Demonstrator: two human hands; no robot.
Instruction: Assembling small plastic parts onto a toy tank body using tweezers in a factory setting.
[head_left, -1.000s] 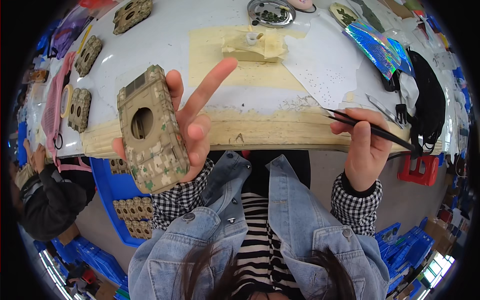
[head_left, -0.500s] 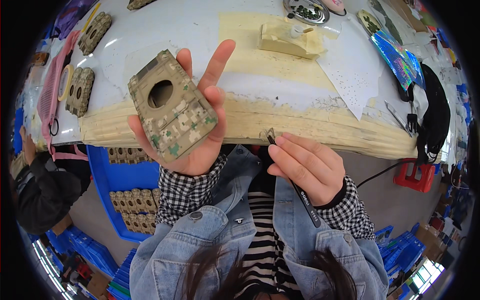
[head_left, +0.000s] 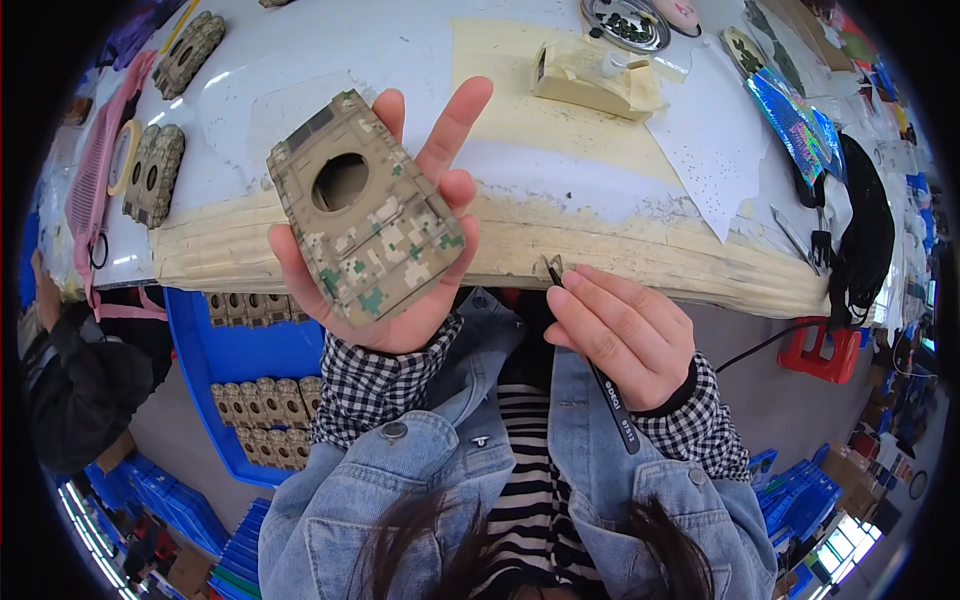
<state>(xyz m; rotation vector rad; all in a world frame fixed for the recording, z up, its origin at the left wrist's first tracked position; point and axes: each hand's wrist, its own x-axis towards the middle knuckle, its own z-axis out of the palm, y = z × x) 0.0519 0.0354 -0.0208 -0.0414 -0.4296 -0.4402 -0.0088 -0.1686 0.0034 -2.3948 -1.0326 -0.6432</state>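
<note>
Left hand (head_left: 412, 322) clasps camouflage hull (head_left: 392, 225); right hand (head_left: 632, 335) pinches tweezers (head_left: 617, 410); white lettering (head_left: 612, 395); tips (head_left: 553, 268) unclear

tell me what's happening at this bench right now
A person's left hand holds up a camouflage-patterned model hull with a round opening in its top. The right hand holds black tweezers, their tips near the front edge of the workbench, apart from the hull. Similar camouflage pieces lie at the left on the bench, and more sit in a blue tray below.
</note>
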